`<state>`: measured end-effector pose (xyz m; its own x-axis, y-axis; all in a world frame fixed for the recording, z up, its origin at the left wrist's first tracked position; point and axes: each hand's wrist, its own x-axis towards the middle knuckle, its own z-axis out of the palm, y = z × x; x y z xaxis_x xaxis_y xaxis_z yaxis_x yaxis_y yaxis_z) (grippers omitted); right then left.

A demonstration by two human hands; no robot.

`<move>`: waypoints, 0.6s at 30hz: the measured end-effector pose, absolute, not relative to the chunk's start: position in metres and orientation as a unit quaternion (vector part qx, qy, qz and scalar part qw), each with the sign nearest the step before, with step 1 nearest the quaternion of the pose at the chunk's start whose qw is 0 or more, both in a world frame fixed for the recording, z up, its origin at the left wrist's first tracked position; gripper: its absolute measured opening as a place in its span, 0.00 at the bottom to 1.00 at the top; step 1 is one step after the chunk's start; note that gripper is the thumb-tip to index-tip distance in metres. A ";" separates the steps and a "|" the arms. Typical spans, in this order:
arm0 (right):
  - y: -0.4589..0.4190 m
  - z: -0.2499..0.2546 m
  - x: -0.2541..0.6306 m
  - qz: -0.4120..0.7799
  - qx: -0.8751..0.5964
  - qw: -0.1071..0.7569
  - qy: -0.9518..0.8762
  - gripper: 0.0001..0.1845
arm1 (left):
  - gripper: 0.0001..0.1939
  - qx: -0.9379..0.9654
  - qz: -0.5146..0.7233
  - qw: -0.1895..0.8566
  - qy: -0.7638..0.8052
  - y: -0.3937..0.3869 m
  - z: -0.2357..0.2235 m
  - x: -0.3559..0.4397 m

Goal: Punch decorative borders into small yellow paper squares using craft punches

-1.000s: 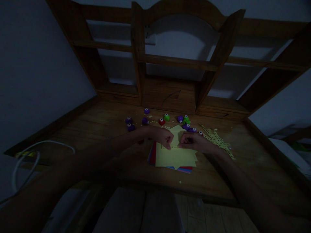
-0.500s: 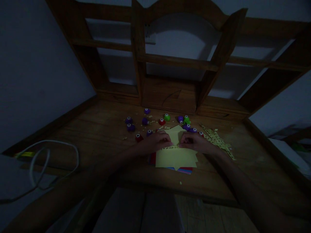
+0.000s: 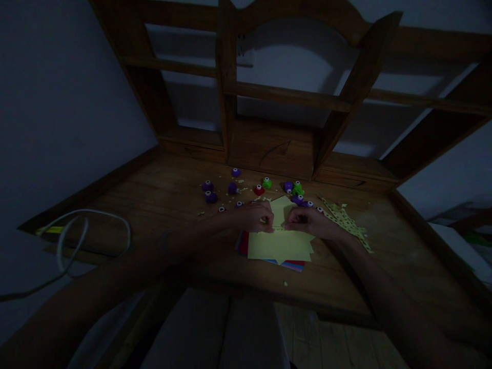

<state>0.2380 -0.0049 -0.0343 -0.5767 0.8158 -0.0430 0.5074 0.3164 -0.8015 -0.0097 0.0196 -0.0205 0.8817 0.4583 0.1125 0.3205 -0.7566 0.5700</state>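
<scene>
Just now: left hand (image 3: 258, 218), fingers curled tighter than half a second ago; right hand (image 3: 310, 223), narrow pinch kept. Narrow perforated yellow paper strip (image 3: 280, 228): over pale-yellow paper sheet (image 3: 277, 247), apparently pinched by both hands, suggesting handling continues.

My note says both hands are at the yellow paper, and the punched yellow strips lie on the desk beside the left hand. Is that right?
Not quite: the punched yellow strips lie beside the right hand, as the head view shows. Both hands are at the yellow paper, as noted.
</scene>
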 end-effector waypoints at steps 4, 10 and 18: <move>-0.007 -0.034 0.237 0.393 -0.412 0.197 -0.798 0.19 | 0.07 0.929 0.115 0.282 0.210 0.019 -0.017 -0.008; -0.009 -0.035 0.237 0.381 -0.407 0.203 -0.805 0.19 | 0.08 0.934 0.093 0.275 0.209 0.022 -0.017 -0.007; -0.013 -0.028 0.232 0.369 -0.401 0.201 -0.814 0.19 | 0.15 0.922 0.027 0.285 0.259 0.033 -0.016 -0.003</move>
